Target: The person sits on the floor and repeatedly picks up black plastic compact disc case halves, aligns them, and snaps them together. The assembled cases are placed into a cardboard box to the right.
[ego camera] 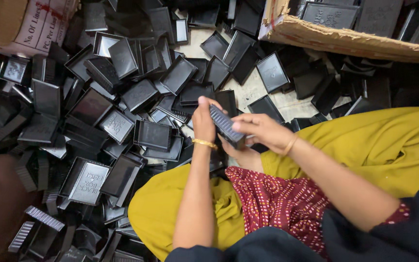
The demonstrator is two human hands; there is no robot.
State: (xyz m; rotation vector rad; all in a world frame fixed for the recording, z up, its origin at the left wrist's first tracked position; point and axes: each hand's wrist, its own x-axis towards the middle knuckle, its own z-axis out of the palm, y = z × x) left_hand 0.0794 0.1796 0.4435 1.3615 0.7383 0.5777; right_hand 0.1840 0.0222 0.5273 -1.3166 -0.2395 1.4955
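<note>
Small black box [225, 127] up between both hands, just above the lap, over the floor [253, 90] and its heap of loose boxes [122, 97]. Left hand [202, 121] clamped round the near end, thumb on top; right hand [258, 130] closed on the far end, fingers wrapped over the ribbed side. Looks like thin moulded plastic: light, stiff, probably a bit slick on the glossy faces, likely to crack if squeezed hard mid-wall. Best grabbed at the ends or ribbed edges, pretty much as held now. Can't tell whether lid and base are joined or apart, palms hide the underside. Cardboard carton [345, 41] cut off at top, contents mostly dark.
</note>
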